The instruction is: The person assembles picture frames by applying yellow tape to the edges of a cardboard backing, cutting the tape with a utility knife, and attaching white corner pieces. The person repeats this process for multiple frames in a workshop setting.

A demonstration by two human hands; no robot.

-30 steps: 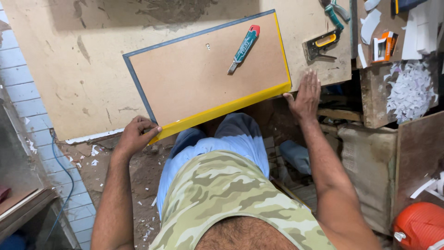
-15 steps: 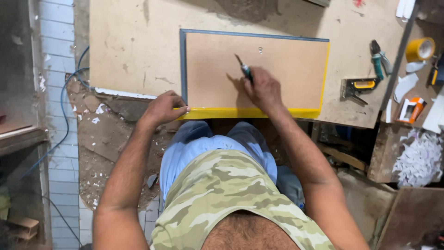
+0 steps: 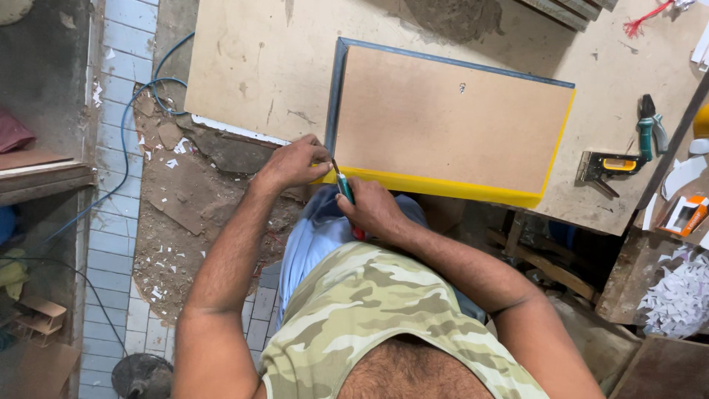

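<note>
- The right hand [image 3: 373, 210] is closed tight around a knife [image 3: 344, 188] with a green handle. The thin tip points up at the near left corner of the frame [image 3: 450, 118].
- The left hand [image 3: 292, 162] sits at 9 o'clock from the knife. Its fingers pinch the same corner of the frame. I cannot tell if it holds anything small.
- The frame lies flat on the table [image 3: 251, 66], back side up. It has a brown board in the middle, a yellow strip along the near and right edges, and a blue-grey strip along the far and left edges.
- The near edge hangs just at the table's rim, right above the person's lap.
- The board looks stiff and flat, like pressed wood. I think it is light, so it can slide if pushed. A hand pressing down on the corner is a good way to keep it from moving.
- The yellow strip looks thin and may dent or scratch easily.
- The knife looks light and slim. Its tip is sharp, so the handle is the safe place to hold.
- At 3 o'clock from the frame lie a stapler [image 3: 607, 166] and pliers [image 3: 650, 124], well apart from both hands.
- White paper scraps [image 3: 676, 295] sit at 4 o'clock.
</note>
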